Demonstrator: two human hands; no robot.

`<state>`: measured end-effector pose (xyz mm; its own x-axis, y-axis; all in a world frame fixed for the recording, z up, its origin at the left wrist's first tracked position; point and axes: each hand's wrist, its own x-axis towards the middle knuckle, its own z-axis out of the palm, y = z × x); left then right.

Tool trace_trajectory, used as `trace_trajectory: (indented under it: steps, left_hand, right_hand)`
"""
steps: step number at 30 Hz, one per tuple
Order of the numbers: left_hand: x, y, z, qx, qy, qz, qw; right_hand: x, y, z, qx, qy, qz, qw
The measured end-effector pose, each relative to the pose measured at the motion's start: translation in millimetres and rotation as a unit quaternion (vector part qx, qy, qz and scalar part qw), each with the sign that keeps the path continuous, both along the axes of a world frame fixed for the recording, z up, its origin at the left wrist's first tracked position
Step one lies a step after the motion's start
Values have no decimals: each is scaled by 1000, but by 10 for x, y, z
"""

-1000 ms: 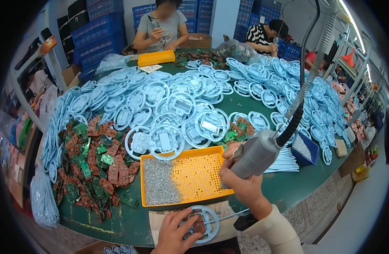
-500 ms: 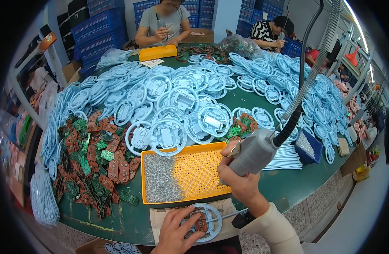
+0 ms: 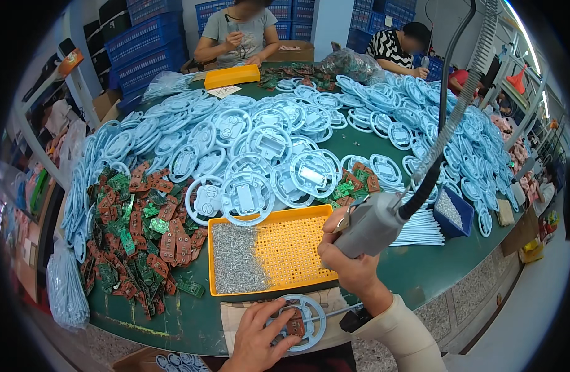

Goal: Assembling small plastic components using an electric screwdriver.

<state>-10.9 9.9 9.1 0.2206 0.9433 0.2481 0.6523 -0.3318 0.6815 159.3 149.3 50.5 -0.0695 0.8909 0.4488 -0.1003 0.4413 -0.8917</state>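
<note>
Gripping the grey screwdriver [image 3: 375,226], the curled right hand [image 3: 354,268] stays by the yellow tray's [image 3: 294,245] right edge; below it, the half-spread left hand [image 3: 263,335] still holds a blue ring [image 3: 322,322].

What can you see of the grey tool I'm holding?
The tool has a rounded grey body, seemingly plastic, and a metallic lever on its side. It tilts down and left in your right hand, above the table. A black cable and a coiled spring rise from its top; its tip cannot be made out.
</note>
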Motion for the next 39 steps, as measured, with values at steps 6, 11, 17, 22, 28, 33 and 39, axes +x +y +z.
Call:
trace_trajectory:
  steps: [6, 11, 17, 22, 28, 33, 39]
  left_hand:
    - [3, 6, 24, 12, -2, -4, 1000]
    - [-38, -4, -49, 19, -15, -6, 1000]
    - [-41, -2, -86, 24, -17, -10, 1000]
    - [-38, 0, -99, 30, -18, -10, 999]
    - [-35, -4, -80, 27, -15, -8, 999]
    - [-31, -2, -88, 22, -23, -6, 999]
    - [-32, -8, -77, 17, -18, -2, 1000]
  right_hand:
    - [-1, -53, 70, -49, 44, 12, 998]
    - [63, -185, 365, -30, 58, 19, 998]
    - [23, -569, 369, -113, 54, 99, 987]
    - [-43, -728, 296, -126, 44, 126, 983]
    - [-87, -730, 195, -122, 77, 119, 982]
    - [-99, -719, 177, -126, 74, 109, 983]
    - [-100, -711, 169, -142, 67, 114, 981]
